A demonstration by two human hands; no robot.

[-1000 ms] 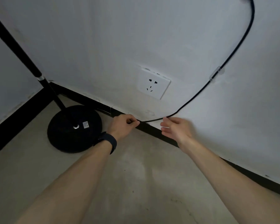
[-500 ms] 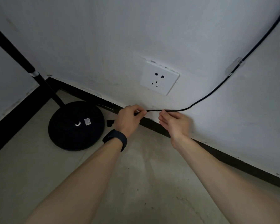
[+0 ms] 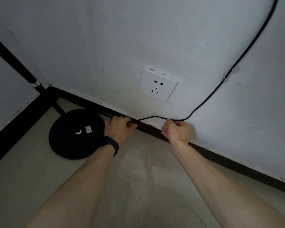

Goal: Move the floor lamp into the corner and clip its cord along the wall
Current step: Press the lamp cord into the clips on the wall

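Note:
The floor lamp's round black base point(image 3: 74, 134) stands on the floor in the corner, its black pole point(image 3: 20, 69) rising to the upper left. The thin black cord point(image 3: 209, 96) comes down the white wall from the top right, passes through a clear clip point(image 3: 227, 74), and curves low along the wall. My left hand point(image 3: 120, 127) pinches the cord by the black baseboard, right beside the lamp base. My right hand point(image 3: 176, 130) holds the cord against the wall just above the baseboard. A small clear clip point(image 3: 158, 117) seems to sit on the cord between my hands.
A white wall socket point(image 3: 159, 85) sits above my hands. A black baseboard point(image 3: 229, 163) runs along both walls. The floor point(image 3: 138, 186) is bare grey concrete.
Both hands have lowered the cord from mid-air to the wall just above the baseboard. The view has shifted slightly.

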